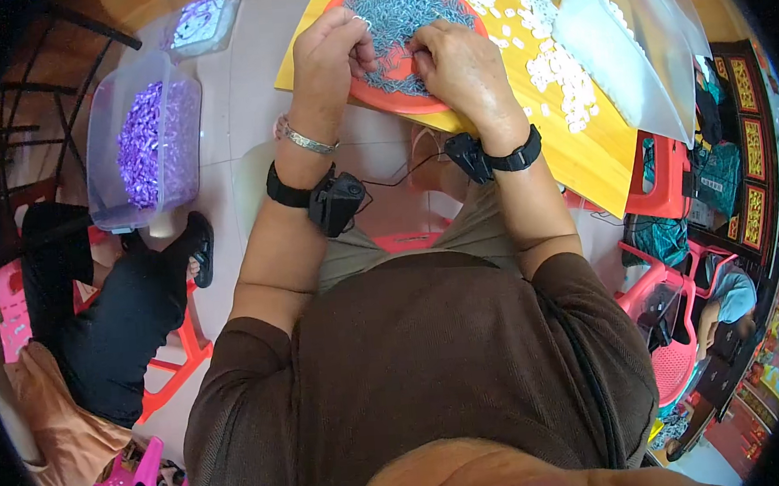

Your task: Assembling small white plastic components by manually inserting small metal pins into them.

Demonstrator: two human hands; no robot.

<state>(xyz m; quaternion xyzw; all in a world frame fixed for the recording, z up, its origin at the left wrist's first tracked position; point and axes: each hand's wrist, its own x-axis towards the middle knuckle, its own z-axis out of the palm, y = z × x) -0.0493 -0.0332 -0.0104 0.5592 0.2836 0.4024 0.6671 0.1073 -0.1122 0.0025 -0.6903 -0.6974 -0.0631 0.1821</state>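
Note:
A round red tray (398, 100) holds a heap of small grey-blue screws (400, 12). At the tray's left side my left hand (329, 53) is closed in a pinch, and a small white piece (361, 19) shows at its fingertips. My right hand (468, 68) bends over the tray's right part with thumb and fingers drawn together, close to the screws. Whatever lies between those fingers is hidden. Many small white plastic pieces (563, 82) are scattered on the yellow table (583, 171) to the right of the tray.
A clear bin (636, 27) of white pieces lies on the table's right. On the floor at left stands a clear tub (193, 139) of purple pieces, with another container (203, 26) behind it. A person in black trousers (124, 325) sits at left. Red stools (661, 179) stand right.

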